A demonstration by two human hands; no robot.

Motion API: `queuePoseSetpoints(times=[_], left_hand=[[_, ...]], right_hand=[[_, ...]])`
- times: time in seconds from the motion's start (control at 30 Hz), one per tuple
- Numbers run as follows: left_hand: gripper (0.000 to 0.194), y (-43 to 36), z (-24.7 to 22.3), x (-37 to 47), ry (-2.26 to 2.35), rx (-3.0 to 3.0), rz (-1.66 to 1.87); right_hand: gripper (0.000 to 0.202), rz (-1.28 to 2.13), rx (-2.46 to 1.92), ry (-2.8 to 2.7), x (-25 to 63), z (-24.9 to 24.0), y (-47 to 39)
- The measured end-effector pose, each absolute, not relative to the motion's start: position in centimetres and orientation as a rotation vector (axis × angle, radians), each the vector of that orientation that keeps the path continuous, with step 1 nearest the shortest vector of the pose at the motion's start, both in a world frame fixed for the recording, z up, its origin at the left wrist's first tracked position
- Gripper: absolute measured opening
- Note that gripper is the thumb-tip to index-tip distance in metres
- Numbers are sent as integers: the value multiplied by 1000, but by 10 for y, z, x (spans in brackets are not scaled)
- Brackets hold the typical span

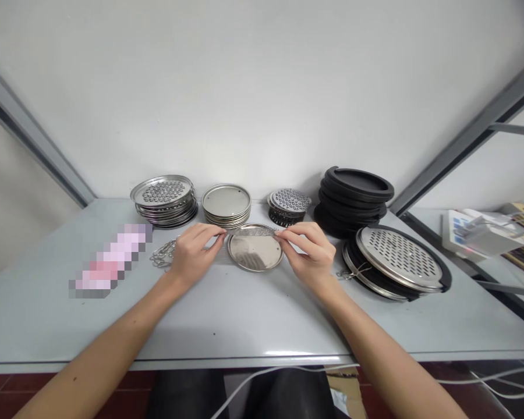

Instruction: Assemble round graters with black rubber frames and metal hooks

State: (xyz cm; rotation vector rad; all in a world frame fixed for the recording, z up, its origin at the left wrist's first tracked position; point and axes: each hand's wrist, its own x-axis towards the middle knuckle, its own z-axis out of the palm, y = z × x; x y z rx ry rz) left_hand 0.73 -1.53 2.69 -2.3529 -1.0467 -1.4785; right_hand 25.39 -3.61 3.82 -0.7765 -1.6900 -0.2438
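A thin perforated metal disc (254, 231), seen nearly edge-on, is held by its two sides. My left hand (195, 251) pinches its left edge between thumb and fingers. On the opposite edge, my right hand (308, 250) has the same kind of pinch. Just below the disc, a shiny round metal plate (256, 256) with a raised rim lies on the grey table (244, 326). Partly hidden behind my left hand is a small heap of bent wire pieces (161, 256). Small perforated discs (289, 202) are stacked beyond my right hand.
Along the wall stand a stack of larger perforated discs (162, 193), a stack of plain round plates (226, 201) and piled black rings (358, 183). At right lie perforated discs with black rims (402, 259). A blurred-out pink item (111, 262) is at left. A white cable (253, 378) crosses the front.
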Motion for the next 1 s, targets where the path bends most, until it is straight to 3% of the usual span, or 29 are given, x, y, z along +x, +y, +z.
queuePoseSetpoints(times=[1.0], left_hand=[[9,-13,23,7,-1029,-2387,-1479]], right_hand=[[24,-340,-690,-1722,258,34,-31]])
